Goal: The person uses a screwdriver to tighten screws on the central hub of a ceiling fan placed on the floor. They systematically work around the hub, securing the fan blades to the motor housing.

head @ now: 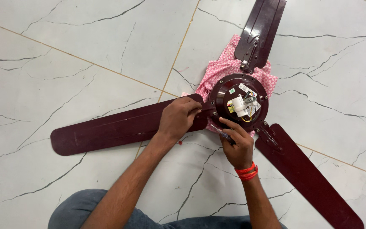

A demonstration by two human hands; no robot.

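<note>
Fan motor [241, 101] on cloth [223, 68] on floor [85, 51]; hands [178, 118] at its near-left blade [106, 129] joint.

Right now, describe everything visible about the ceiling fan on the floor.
The ceiling fan lies on a white marble-look tiled floor, its round motor hub resting on a pink patterned cloth. It is glossy dark maroon with three long blades. The hub's centre shows a white part, yellow wiring and a small sticker. The left hand grips the left blade's root; the right hand holds a slim tool at the hub's lower rim.
</note>
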